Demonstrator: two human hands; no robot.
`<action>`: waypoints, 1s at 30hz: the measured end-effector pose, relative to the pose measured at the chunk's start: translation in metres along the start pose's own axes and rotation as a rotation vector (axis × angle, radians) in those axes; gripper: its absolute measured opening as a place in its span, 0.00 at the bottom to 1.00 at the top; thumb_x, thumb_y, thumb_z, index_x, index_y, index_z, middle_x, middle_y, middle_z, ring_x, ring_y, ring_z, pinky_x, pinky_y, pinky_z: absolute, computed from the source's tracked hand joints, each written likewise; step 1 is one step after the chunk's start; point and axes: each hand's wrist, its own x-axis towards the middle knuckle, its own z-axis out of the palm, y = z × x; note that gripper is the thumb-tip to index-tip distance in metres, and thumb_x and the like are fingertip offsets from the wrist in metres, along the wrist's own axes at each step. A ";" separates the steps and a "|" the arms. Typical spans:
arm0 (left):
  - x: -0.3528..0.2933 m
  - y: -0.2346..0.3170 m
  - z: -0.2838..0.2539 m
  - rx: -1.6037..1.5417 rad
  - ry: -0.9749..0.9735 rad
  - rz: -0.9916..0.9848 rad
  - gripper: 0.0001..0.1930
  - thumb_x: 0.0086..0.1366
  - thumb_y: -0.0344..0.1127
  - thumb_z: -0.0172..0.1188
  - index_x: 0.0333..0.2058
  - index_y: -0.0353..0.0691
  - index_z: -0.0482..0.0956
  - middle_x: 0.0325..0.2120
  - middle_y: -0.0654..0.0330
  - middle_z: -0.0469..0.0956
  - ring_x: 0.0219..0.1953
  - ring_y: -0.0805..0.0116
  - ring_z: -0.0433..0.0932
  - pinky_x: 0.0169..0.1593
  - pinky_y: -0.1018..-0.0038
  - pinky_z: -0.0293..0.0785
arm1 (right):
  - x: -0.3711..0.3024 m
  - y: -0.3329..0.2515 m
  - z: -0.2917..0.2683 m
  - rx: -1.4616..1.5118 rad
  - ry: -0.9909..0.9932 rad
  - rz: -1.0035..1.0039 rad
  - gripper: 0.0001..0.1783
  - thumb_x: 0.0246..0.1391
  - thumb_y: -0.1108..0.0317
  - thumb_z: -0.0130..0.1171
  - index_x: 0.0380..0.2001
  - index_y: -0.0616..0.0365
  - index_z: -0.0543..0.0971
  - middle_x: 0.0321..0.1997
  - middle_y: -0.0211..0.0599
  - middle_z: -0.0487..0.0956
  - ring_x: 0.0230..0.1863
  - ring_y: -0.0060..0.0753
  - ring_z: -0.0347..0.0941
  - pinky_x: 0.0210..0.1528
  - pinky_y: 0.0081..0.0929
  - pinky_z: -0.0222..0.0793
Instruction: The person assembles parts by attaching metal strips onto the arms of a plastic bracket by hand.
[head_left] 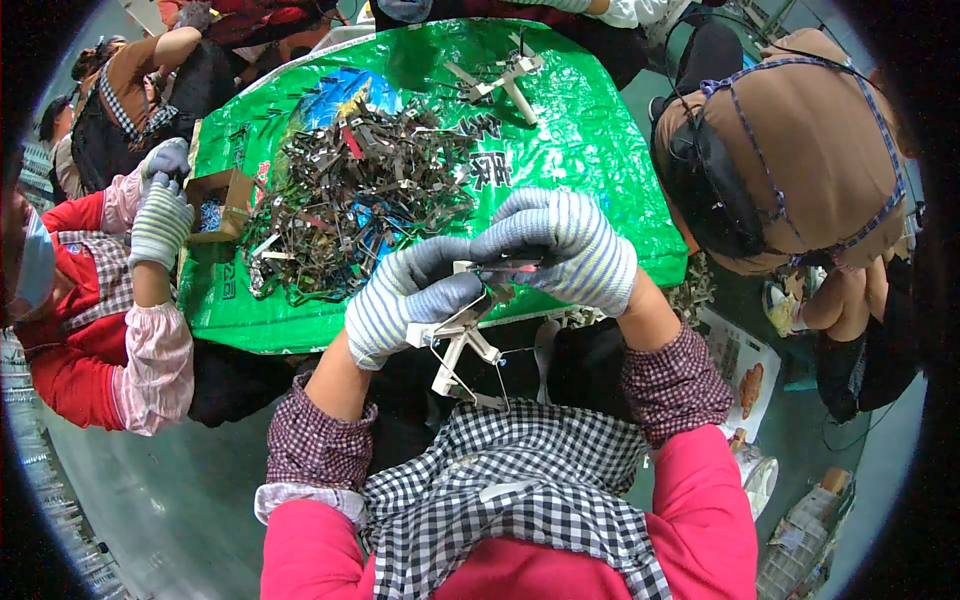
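Both my hands wear striped, grey-palmed work gloves and meet above the near edge of the table. My left hand (400, 305) is closed on a white branched plastic frame (453, 358), which hangs tilted below the fingers with thin metal rods or wires attached. My right hand (578, 245) pinches a thin, dark strip with a reddish part (515, 267), held against the frame's upper end. The fingers hide most of where the two pieces meet. Just beyond my hands lies a heap of dark metal strips (360, 190).
A green plastic sheet (590, 110) covers the table. Another white branched frame (515, 85) lies at the far side. By the left edge stands a cardboard box (232, 190) of small blue-grey parts. A gloved co-worker (90, 270) sits left; another person (815, 150) bends at the right.
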 end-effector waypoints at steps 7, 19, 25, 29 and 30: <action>0.008 0.000 -0.008 -0.066 -0.002 -0.046 0.16 0.59 0.30 0.56 0.47 0.36 0.70 0.34 0.63 0.76 0.36 0.78 0.73 0.39 0.79 0.70 | 0.010 0.003 -0.005 0.018 -0.008 0.013 0.13 0.37 0.69 0.66 0.30 0.54 0.78 0.27 0.35 0.74 0.30 0.36 0.72 0.33 0.28 0.67; -0.003 -0.010 0.002 0.125 -0.079 0.013 0.12 0.58 0.30 0.57 0.42 0.40 0.74 0.30 0.66 0.75 0.33 0.79 0.71 0.39 0.80 0.69 | -0.009 -0.009 -0.003 -0.044 -0.070 0.205 0.25 0.36 0.58 0.67 0.40 0.54 0.73 0.35 0.40 0.75 0.37 0.40 0.72 0.40 0.31 0.68; -0.001 -0.012 -0.003 0.038 -0.042 0.081 0.10 0.57 0.28 0.56 0.40 0.37 0.74 0.32 0.63 0.76 0.35 0.77 0.73 0.41 0.79 0.70 | -0.004 -0.013 0.000 -0.175 -0.013 0.092 0.24 0.38 0.63 0.67 0.40 0.57 0.74 0.31 0.36 0.74 0.32 0.32 0.73 0.33 0.26 0.70; 0.003 -0.006 -0.004 -0.014 -0.038 0.042 0.10 0.57 0.30 0.57 0.39 0.37 0.74 0.30 0.65 0.76 0.32 0.78 0.72 0.37 0.80 0.69 | 0.001 -0.013 -0.002 -0.070 0.012 0.107 0.28 0.37 0.55 0.67 0.41 0.57 0.73 0.32 0.36 0.75 0.33 0.32 0.74 0.35 0.26 0.69; 0.005 -0.006 -0.006 -0.005 -0.058 0.039 0.11 0.58 0.32 0.57 0.39 0.37 0.74 0.30 0.66 0.75 0.33 0.79 0.71 0.38 0.80 0.69 | 0.001 -0.012 -0.002 -0.059 0.012 0.125 0.29 0.36 0.53 0.67 0.41 0.57 0.73 0.33 0.36 0.75 0.34 0.32 0.74 0.35 0.26 0.69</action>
